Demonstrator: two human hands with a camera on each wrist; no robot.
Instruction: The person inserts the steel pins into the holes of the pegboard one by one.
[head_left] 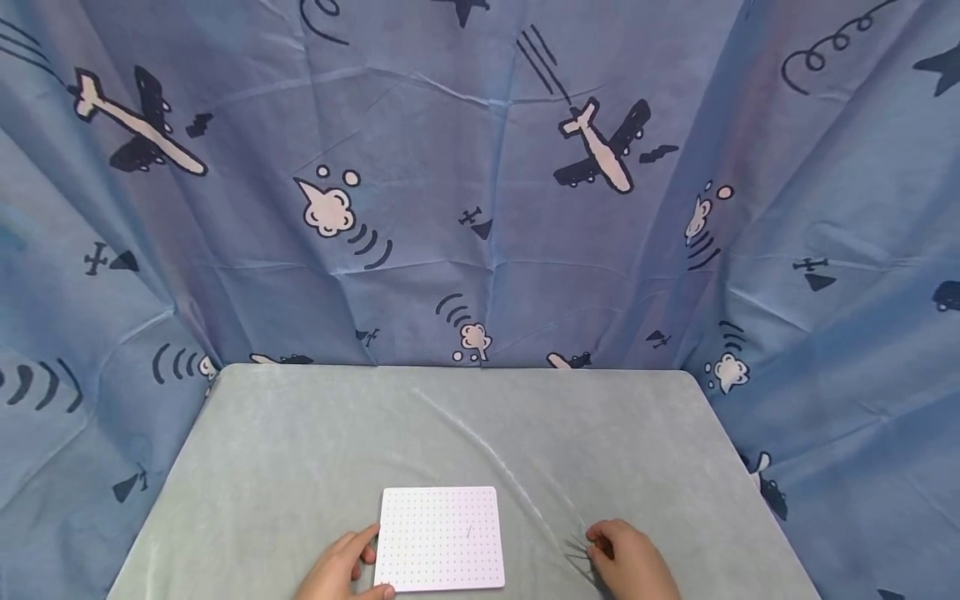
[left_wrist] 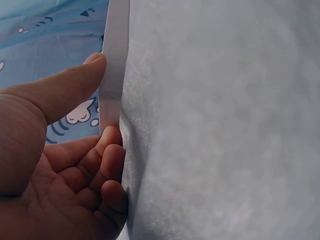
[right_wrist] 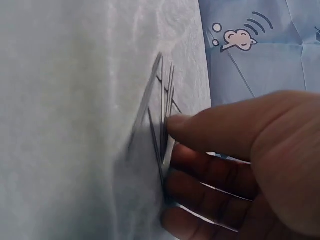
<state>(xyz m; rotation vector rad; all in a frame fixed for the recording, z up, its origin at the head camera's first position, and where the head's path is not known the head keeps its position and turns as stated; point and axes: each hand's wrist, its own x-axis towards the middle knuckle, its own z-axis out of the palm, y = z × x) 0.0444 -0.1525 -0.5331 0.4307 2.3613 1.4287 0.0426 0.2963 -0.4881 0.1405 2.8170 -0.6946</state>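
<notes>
A white board (head_left: 438, 533) with rows of small dots lies flat on the grey cloth. One thin slanted dark line (head_left: 469, 531) shows on its right half, perhaps a stick. My left hand (head_left: 341, 564) holds the board's near left corner, thumb at the near edge and index finger at the left edge; in the left wrist view its other fingertips (left_wrist: 113, 162) rest against the cloth. Several thin metal sticks (right_wrist: 148, 97) lie criss-crossed on the cloth. Over them my right hand (head_left: 632, 557) pinches at them with thumb and index finger; how many it holds is hidden.
The grey cloth-covered table (head_left: 315, 442) has a light crease (head_left: 487, 450) running between board and sticks. A blue curtain (head_left: 420, 150) printed with planes hangs behind the far edge and along both sides.
</notes>
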